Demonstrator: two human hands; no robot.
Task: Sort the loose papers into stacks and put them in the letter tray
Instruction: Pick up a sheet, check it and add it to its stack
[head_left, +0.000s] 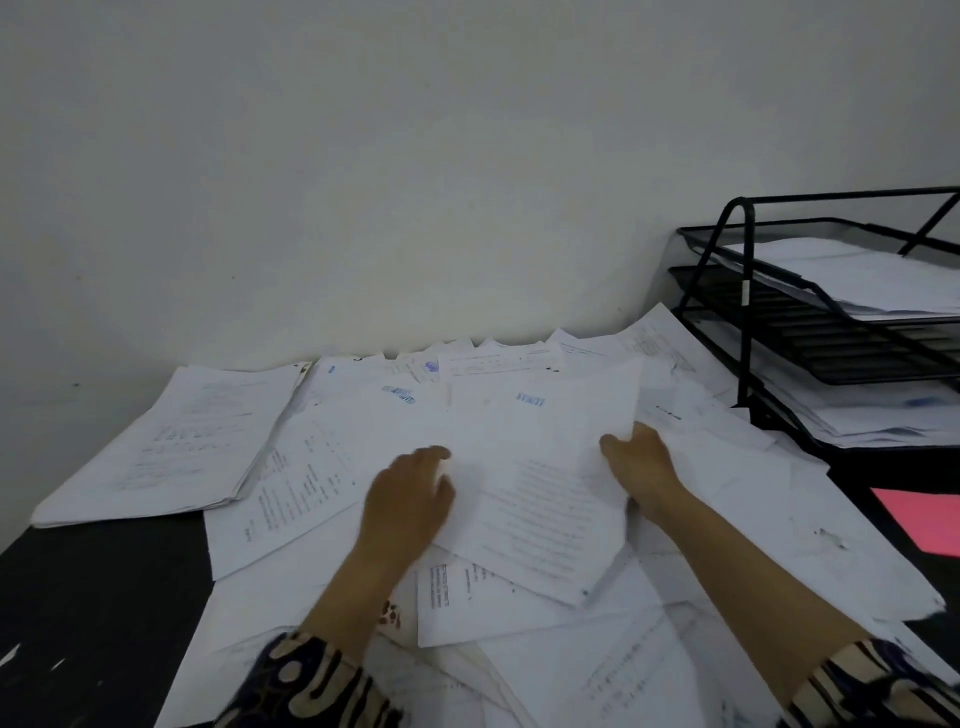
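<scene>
White loose papers (519, 613) cover most of our black desk (88, 613), overlapping at odd angles. Wire letter tray (779, 332) sits far right, well apart from our hands, sheets already in its tiers. Squared stack (161, 447) lies far left. Between our hands: a few printed sheets (540, 499), near edge lifted. Right hand (641, 467) pinches their right edge, thumb on top; other fingers hidden underneath, can't tell. Left hand (410, 499) has fingers curled at the left edge; motion-blurred, so we can't tell whether they're under it. Handling call: light, floppy, slippery sheet-on-sheet. We'd support both side edges mid-length; a one-corner grip likely fans or creases them.
</scene>
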